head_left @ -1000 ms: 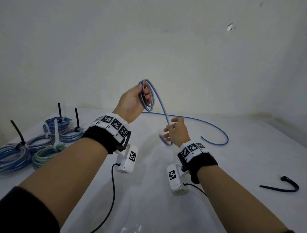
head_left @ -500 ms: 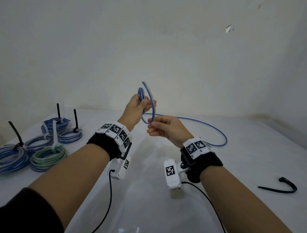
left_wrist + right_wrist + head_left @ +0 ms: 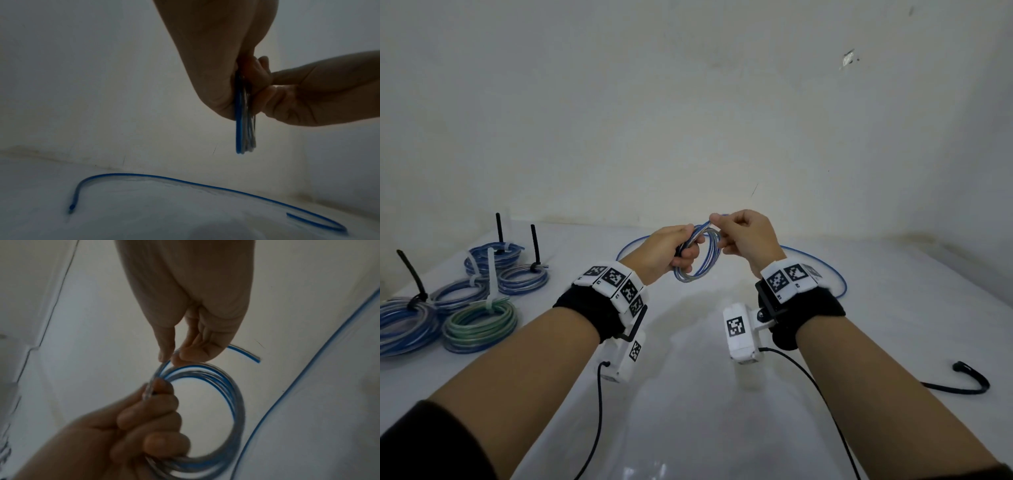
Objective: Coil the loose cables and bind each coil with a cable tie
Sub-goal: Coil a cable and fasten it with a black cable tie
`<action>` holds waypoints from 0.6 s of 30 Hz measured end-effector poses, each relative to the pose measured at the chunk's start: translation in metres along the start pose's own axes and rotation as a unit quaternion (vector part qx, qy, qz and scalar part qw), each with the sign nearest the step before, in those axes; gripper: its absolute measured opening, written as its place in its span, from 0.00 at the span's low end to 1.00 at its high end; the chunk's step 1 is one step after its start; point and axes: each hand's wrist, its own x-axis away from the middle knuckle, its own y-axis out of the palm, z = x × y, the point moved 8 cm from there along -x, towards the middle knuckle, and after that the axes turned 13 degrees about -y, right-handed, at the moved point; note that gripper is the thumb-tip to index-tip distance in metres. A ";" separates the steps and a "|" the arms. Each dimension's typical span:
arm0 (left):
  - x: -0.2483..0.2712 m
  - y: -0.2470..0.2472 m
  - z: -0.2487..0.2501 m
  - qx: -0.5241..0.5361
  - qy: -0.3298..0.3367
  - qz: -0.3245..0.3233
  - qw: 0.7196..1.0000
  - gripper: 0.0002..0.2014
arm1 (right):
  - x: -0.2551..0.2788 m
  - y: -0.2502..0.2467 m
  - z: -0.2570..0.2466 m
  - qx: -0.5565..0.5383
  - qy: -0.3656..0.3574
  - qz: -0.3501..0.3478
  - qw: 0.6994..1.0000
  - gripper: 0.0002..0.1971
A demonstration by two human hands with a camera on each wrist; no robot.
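A blue and clear cable is partly wound into a small coil (image 3: pixel 700 260) held above the white table. My left hand (image 3: pixel 671 250) grips the coil's left side, fingers curled round the strands (image 3: pixel 232 402). My right hand (image 3: pixel 743 236) pinches a strand at the coil's top between thumb and finger (image 3: pixel 168 356). The loose remainder of the cable (image 3: pixel 825 270) trails over the table behind my hands (image 3: pixel 185 183). Seen edge-on, the coil (image 3: pixel 244 126) hangs below my left palm. A black cable tie (image 3: pixel 962 382) lies on the table at the right.
Several bound coils (image 3: pixel 479 325) with black and white ties lie at the table's left. A plain wall (image 3: pixel 688 102) stands right behind the table (image 3: pixel 688 411). Black wires run down from the wrist cameras over the table's front.
Both hands have come down and together. The right hand rose from below the coil to its top, laying another loop. The coil now hangs lower, nearer the table.
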 end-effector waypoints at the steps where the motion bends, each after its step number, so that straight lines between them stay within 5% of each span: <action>1: 0.001 0.000 0.001 0.003 -0.002 0.000 1.000 0.18 | 0.000 -0.004 0.001 0.018 -0.012 0.021 1.000 0.14; 9: 0.003 -0.007 0.013 0.034 -0.008 0.027 0.999 0.18 | -0.004 -0.004 -0.002 0.204 -0.166 -0.051 0.963 0.07; 18: 0.006 0.008 0.002 0.002 -0.079 -0.055 0.995 0.22 | -0.011 -0.021 -0.012 0.226 -0.212 0.044 0.950 0.07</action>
